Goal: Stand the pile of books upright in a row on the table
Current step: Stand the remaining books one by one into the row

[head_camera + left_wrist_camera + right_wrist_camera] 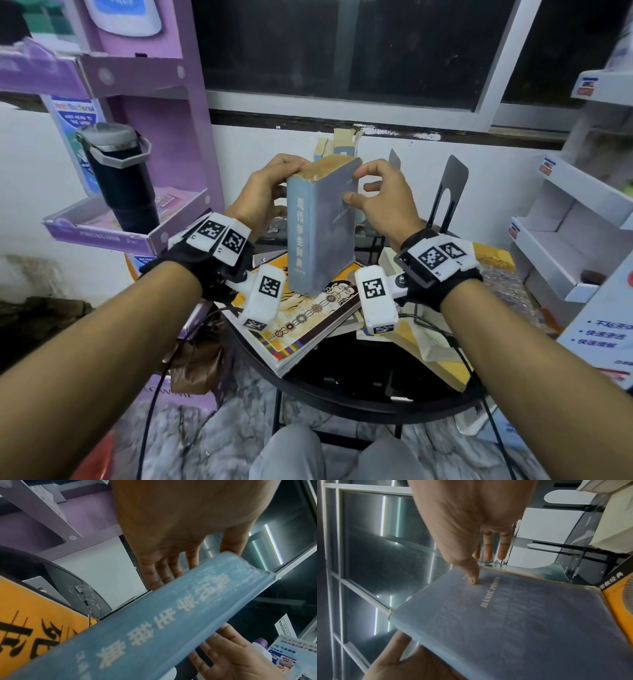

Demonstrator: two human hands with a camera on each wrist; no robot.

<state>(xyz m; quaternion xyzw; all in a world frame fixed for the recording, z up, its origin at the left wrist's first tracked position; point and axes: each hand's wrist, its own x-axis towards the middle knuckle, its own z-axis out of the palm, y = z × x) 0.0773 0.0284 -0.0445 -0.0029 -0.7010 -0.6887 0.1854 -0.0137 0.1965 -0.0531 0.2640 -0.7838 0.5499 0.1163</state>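
A thick blue-grey book [320, 226] stands upright, slightly tilted, with its lower end on an orange illustrated book [308, 318] that lies flat on top of the pile on the round black bench [342, 401]. Pale Chinese characters run down its spine, too blurred to read with certainty; on its cover the right wrist view shows gold lettering that reads "HANYU PINYIN". The orange book carries large black Chinese characters, seen only in part in the left wrist view.

The left hand [265, 192] holds the book from its left side, fingers curled over the worn top edge. The right hand [380, 195] grasps it from the right, thumb pressed on the cover and fingers bent around the far edge near the top. The book sits between the two hands.

Behind it, a few worn books [337, 145] stand by a black metal bookend [448, 192]. A black flask [120, 178] stands on a purple display shelf [113, 233] at left, whose front edge reads "PROTECTION". White cardboard trays [565, 246] sit at right.
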